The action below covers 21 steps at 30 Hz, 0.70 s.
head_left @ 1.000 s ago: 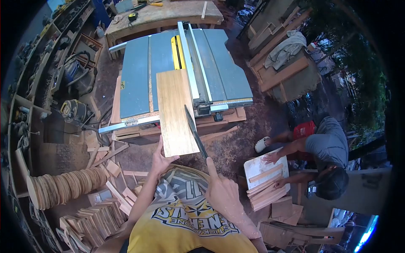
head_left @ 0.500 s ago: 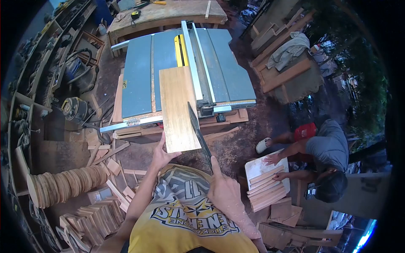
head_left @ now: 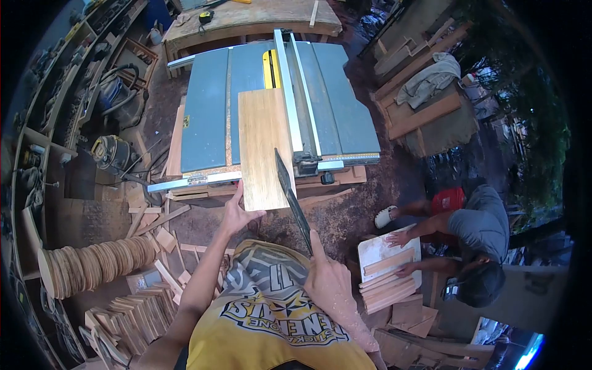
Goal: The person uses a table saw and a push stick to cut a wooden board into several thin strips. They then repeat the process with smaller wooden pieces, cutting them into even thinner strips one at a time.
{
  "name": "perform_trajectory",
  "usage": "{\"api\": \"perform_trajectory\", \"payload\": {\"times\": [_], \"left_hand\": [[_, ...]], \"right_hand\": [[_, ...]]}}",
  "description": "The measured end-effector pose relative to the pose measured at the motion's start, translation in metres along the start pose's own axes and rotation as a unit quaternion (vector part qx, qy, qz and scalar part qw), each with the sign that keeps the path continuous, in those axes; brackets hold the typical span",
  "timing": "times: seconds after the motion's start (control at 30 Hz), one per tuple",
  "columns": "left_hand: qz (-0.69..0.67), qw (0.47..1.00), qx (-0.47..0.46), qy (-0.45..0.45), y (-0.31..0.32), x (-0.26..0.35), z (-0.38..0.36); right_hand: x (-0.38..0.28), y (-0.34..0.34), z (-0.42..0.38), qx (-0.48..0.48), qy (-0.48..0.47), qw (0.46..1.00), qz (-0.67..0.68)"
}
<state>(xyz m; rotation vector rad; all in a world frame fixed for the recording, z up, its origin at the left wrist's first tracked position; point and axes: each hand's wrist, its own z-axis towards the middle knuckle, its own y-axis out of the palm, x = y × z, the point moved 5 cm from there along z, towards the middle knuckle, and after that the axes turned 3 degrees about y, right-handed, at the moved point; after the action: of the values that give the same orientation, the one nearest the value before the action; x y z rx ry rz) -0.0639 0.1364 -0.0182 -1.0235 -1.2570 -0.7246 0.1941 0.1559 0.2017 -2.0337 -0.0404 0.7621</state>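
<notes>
A flat wooden board (head_left: 259,142) lies lengthwise on the table saw (head_left: 206,117), its right edge along the metal fence (head_left: 290,92). Its far end overlaps the yellow throat plate (head_left: 271,69), and its near end juts past the front rail. My left hand (head_left: 239,211) grips the near left corner, thumb along the end edge and the other fingers at the side. In my right hand (head_left: 330,277) is a long dark push stick (head_left: 293,200), index finger stretched along it. The stick's tip rests over the board's right half.
To my right, a crouching person (head_left: 478,222) handles wooden strips (head_left: 388,290) on a white panel (head_left: 376,250). Stacked round discs (head_left: 95,265) and cut boards (head_left: 135,320) lie at left, near a shop vacuum (head_left: 111,151). Behind the saw stands a workbench (head_left: 259,24) with a tape measure (head_left: 205,16).
The board has slid slightly forward, covering more of the yellow plate, with my left hand moving along. The other person's hand has shifted among the strips. My view has tilted a little.
</notes>
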Motion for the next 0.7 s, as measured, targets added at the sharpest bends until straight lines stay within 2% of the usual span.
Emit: {"api": "perform_trajectory", "payload": {"times": [0.17,0.23,0.33,0.43,0.53,0.7], "left_hand": [[0.079,0.997,0.012,-0.016,-0.010,-0.013,0.018],[0.147,0.989,0.027,-0.008,-0.014,-0.008,0.025],[0.320,0.947,-0.013,-0.034,-0.020,0.025,0.041],[0.366,0.929,0.021,0.051,-0.023,0.024,0.056],[0.406,0.913,-0.009,0.026,-0.024,0.025,0.071],[0.403,0.913,-0.010,0.058,-0.029,0.023,0.098]], "right_hand": [[0.000,0.000,0.003,0.017,-0.020,1.000,0.006],[0.000,-0.001,0.000,0.019,-0.027,0.999,0.004],[0.000,-0.004,-0.013,0.029,-0.044,0.999,-0.004],[0.002,-0.002,-0.031,0.000,-0.018,0.999,-0.035],[0.006,0.006,-0.037,-0.011,-0.001,0.998,-0.055],[0.005,0.017,-0.025,0.028,-0.008,0.997,-0.065]]}}
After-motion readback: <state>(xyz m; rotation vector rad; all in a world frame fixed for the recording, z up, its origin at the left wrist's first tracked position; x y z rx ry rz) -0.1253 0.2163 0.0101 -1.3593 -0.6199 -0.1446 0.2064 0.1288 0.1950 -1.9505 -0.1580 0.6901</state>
